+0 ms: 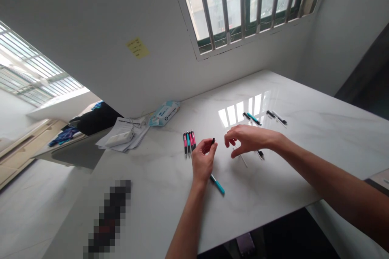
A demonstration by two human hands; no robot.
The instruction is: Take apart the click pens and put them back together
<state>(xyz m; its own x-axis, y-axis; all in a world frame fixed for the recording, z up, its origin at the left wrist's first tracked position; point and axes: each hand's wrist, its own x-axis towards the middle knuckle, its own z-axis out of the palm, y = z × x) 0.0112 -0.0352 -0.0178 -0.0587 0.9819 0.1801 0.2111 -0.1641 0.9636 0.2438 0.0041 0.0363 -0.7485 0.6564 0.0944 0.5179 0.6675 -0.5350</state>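
Note:
My left hand is closed in a pinch on a small black pen part, held upright between thumb and fingertips. My right hand hovers to the right with curved fingers apart, and nothing shows between them. Beneath it a thin white refill lies slanted on the table; its upper end is partly hidden by the fingers. A black-tipped pen piece sits under my right wrist. Close to my left wrist lies a teal pen barrel. Several red and teal pens stand in a row left of my left hand.
Beyond my right hand lie a teal pen barrel with a black piece, and more black and white pen parts. A wipes packet and papers sit at the marble-patterned table's far left. A barred window is above.

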